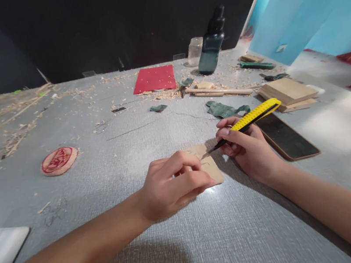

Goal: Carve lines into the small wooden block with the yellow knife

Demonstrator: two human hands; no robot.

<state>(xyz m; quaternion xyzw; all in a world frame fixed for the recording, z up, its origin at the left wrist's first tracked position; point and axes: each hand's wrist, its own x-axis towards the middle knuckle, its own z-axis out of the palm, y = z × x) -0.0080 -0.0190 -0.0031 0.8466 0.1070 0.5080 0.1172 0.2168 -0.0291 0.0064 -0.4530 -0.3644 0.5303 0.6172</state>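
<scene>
Near the middle of the grey table lies a small thin wooden piece (214, 172) with some carved or drawn marks on its face. My left hand (178, 182) is closed on its left side, fingertips pressing it; part of the piece is hidden under those fingers. Between the thumb and fingers of my right hand (244, 145) is a yellow and black utility knife (256, 114), its handle slanting up to the right. The blade points down to the left, its tip at the piece's upper surface close to my left fingers.
A phone (289, 135) lies just right of my right hand, with stacked wooden blocks (288, 89) beyond it. Farther back stand a dark bottle (212, 48) and a clear jar (195, 52), near red paper (154, 79). At left are a carved round disc (59, 161) and a white object (3, 250). Wood shavings are scattered around.
</scene>
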